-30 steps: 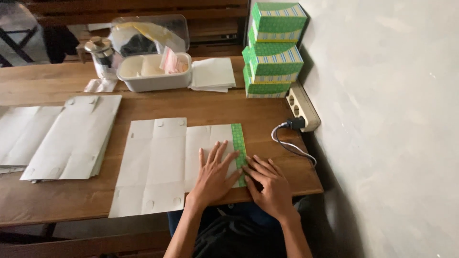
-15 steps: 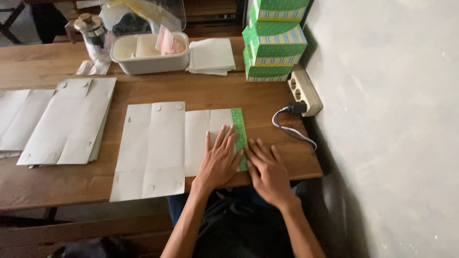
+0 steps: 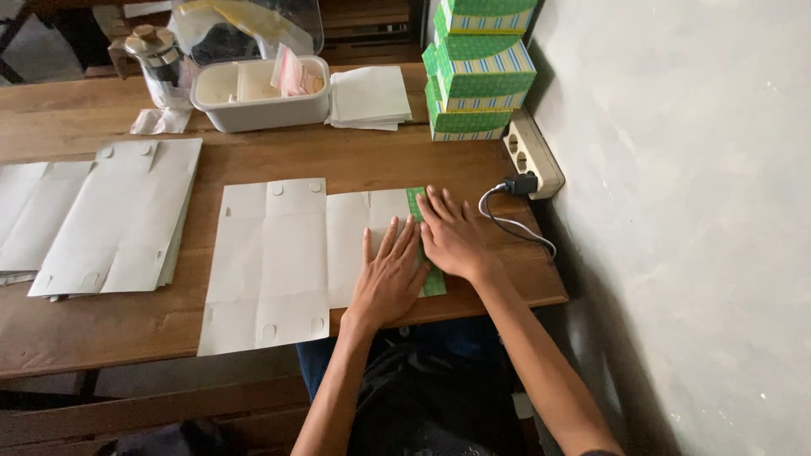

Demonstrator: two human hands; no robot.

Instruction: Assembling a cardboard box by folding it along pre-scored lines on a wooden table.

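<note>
A flat, unfolded cardboard box blank [image 3: 279,253], white side up, lies on the wooden table [image 3: 355,160]. Its right flap is folded over and shows a green patterned strip [image 3: 416,201]. My left hand [image 3: 390,274] lies flat on the white panel beside that strip, fingers spread. My right hand [image 3: 452,236] presses flat on the green flap, touching my left hand. Neither hand holds anything.
A stack of more white box blanks [image 3: 118,215] lies at left. Behind stand a white tub [image 3: 262,105] with a clear lid, a glass jar [image 3: 156,63], folded white papers [image 3: 367,95] and stacked green boxes [image 3: 477,72]. A power strip [image 3: 532,156] with cable sits by the wall.
Both hands have slid a little away from me along the green flap, still pressing flat. The camera has come closer and tilted down.
</note>
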